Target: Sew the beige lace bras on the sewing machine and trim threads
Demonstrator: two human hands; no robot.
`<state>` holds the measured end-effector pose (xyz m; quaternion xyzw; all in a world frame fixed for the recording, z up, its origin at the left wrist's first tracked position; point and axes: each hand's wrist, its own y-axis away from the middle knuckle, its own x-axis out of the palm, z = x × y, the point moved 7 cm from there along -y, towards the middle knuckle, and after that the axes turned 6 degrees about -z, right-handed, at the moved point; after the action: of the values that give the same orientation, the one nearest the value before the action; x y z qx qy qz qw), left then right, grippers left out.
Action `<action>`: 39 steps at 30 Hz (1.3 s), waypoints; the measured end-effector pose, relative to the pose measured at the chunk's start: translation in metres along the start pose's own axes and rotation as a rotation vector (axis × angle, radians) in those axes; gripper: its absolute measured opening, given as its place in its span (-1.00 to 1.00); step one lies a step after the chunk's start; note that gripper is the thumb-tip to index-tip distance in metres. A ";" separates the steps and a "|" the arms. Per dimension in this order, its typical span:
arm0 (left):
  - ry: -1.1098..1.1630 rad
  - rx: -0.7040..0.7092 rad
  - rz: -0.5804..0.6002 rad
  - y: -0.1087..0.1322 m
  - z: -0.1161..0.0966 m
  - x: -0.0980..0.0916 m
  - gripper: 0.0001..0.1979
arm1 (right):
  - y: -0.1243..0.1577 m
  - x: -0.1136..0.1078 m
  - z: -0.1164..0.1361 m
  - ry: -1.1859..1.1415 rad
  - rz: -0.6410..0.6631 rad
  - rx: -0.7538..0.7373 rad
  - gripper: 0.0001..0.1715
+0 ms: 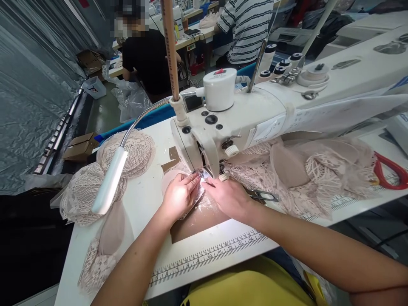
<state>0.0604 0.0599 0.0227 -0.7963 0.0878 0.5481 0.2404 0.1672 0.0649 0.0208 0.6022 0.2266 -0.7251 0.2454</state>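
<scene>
A beige lace bra cup (pixel 170 179) lies under the head of a white sewing machine (pixel 207 140). My left hand (pixel 181 193) is closed on the cup, its fingers together and pressed down just left of the needle area. From the right, my right hand (pixel 228 195) pinches the fabric close to the presser foot, fingers bent. Both sets of fingertips nearly meet at the needle, which is mostly hidden. Beneath the hands is a brown patch (pixel 191 227) on the white table (pixel 143 229). Small metal thread snips (pixel 264 195) lie beside my right wrist.
Lace cups (pixel 127 153) are piled at the left, under a lit lamp (pixel 111 182) on a bendable neck. More lace pieces (pixel 318 170) and red-handled scissors (pixel 390 172) lie at the right. A printed ruler (pixel 207 259) runs along the front edge. Two people sit beyond.
</scene>
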 end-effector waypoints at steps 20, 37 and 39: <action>-0.203 -0.142 0.015 0.008 0.011 0.003 -0.58 | 0.002 0.001 -0.001 -0.028 -0.127 -0.056 -0.55; -0.276 -0.951 -0.385 0.251 0.110 -0.124 -0.70 | 0.005 0.014 -0.012 -0.149 -0.250 -0.093 -0.57; -0.154 -0.987 -0.452 0.276 0.102 -0.122 -0.73 | 0.007 0.008 -0.011 -0.282 -0.272 -0.103 -0.59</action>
<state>-0.1826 -0.1456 0.0263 -0.7710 -0.3709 0.5158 -0.0445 0.1785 0.0657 0.0110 0.4452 0.3061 -0.8162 0.2048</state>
